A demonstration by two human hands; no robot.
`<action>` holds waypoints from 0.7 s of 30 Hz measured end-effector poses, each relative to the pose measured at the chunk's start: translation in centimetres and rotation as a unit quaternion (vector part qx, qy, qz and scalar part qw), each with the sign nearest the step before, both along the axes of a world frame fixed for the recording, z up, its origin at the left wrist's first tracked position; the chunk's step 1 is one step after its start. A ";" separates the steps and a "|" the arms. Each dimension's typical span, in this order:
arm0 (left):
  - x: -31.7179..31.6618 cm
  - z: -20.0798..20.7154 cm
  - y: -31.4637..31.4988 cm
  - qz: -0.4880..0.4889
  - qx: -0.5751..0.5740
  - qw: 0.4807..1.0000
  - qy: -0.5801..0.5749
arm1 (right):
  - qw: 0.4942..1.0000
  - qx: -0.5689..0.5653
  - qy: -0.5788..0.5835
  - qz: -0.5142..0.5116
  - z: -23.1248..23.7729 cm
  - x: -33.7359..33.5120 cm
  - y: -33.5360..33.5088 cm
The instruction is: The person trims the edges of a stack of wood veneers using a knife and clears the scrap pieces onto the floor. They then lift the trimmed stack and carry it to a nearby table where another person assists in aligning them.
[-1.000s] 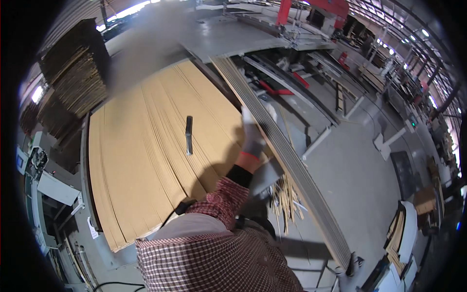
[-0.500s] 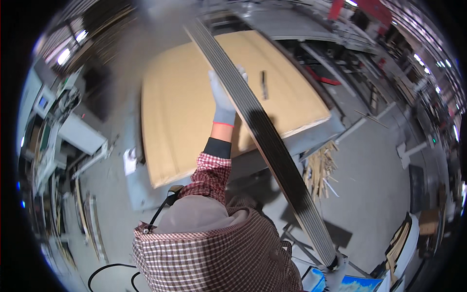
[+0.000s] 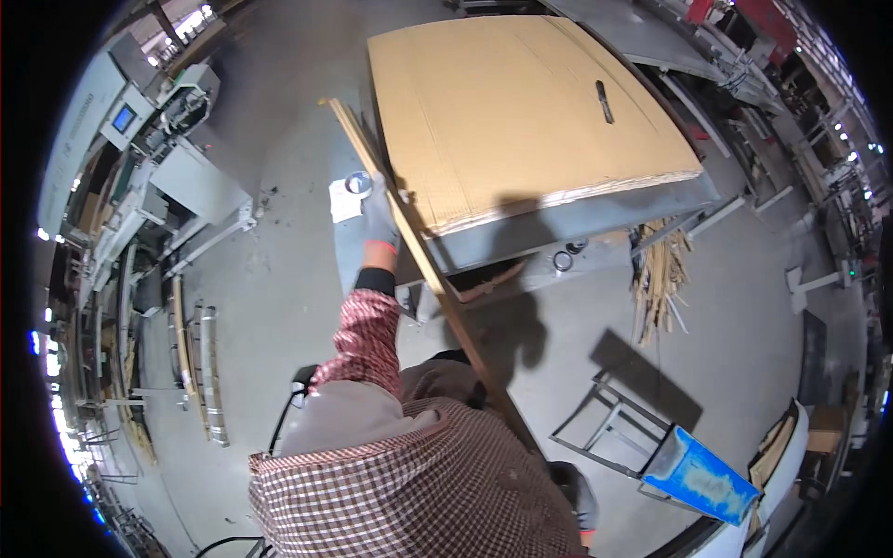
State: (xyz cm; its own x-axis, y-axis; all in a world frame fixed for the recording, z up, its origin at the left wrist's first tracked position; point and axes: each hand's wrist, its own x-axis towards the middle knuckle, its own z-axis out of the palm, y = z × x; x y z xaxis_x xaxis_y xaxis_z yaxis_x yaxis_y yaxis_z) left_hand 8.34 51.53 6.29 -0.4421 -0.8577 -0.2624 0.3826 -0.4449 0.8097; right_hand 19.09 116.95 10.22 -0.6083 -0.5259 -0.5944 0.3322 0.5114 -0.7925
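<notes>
One long, narrow, tan-brown board (image 3: 449,307) slants from beside the near left corner of a broad stack of tan corrugated sheets (image 3: 530,112) down toward the person's right side. Of the two hands, the grey-gloved left hand (image 3: 379,221) is curled around the board's upper part; the grey-gloved right hand (image 3: 584,507) shows near the lower end, partly behind the brown-and-white checked garment (image 3: 372,493), and whether its fingers grip the board cannot be told. The garment also hides where the board ends. A slim black tool (image 3: 605,102) lies on the sheets, its exact kind unclear. The stack rests on a grey metal table (image 3: 502,246), and a white paper label (image 3: 345,202) at its left side carries print too small to read. Dark lettering on the pale machine casing (image 3: 84,107) at far left is likewise illegible, as is its lit blue screen (image 3: 123,118). A stool with a worn blue-and-white seat (image 3: 702,476) stands at lower right, near a white, curved-edged object (image 3: 791,446) cut off by the fisheye's dark rim.
</notes>
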 end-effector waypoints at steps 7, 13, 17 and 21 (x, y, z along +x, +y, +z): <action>1.6 -4.4 -5.9 -0.013 0.003 1.000 0.009 | 0.996 0.026 -0.088 -0.007 -2.1 6.1 -4.8; 4.3 -5.5 7.2 -0.019 -0.232 0.951 -0.202 | 0.982 0.098 -0.150 -0.054 0.2 11.0 -1.3; 8.1 -3.1 13.2 -0.092 -0.112 0.970 -0.193 | 0.965 0.145 -0.198 -0.089 2.8 13.7 2.2; 8.1 -6.4 12.9 -0.121 -0.069 0.945 -0.295 | 0.954 0.158 -0.232 -0.107 4.8 14.9 4.1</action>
State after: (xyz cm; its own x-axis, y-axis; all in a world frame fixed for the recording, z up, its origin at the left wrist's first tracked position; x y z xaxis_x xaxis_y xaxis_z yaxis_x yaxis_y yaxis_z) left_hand 16.47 64.41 -0.08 -0.4416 -0.7943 -0.4172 -0.2533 -0.3357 0.9073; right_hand 33.97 121.00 14.98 -0.3153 -0.1700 -0.9336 0.7328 0.5815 -0.3534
